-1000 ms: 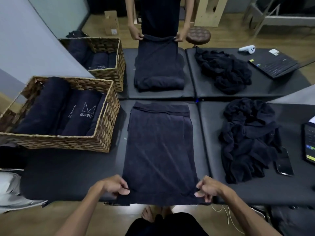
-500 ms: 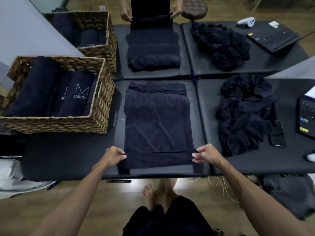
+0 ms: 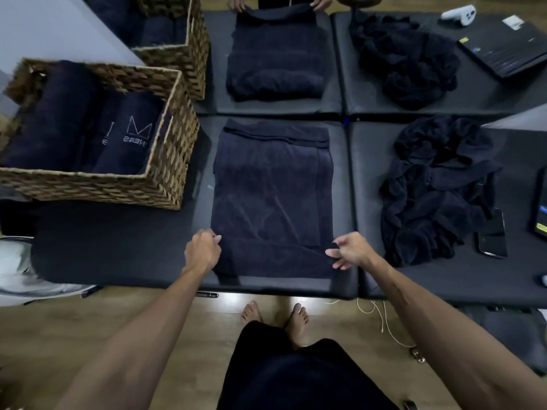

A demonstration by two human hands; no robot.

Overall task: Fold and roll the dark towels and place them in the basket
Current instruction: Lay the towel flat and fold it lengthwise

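A dark folded towel [image 3: 270, 184] lies lengthwise on the black table [image 3: 118, 250] in front of me. Its near end is turned over into a short fold. My left hand [image 3: 202, 250] pinches the left corner of that fold. My right hand [image 3: 349, 250] pinches the right corner. A wicker basket [image 3: 165, 161] stands to the left and holds several rolled dark towels [image 3: 130, 137].
A heap of loose dark towels [image 3: 435, 187] lies to the right, with a phone [image 3: 491, 235] beside it. Across the table another person's hands [image 3: 236, 2] hold a second folded towel [image 3: 275, 54]. A second basket [image 3: 189, 48], another heap [image 3: 405, 57] and a laptop [image 3: 503, 48] sit at the back.
Both my hands have carried the towel's near edge forward, away from the table edge, so the near end now lies folded over. The camera has tilted down.
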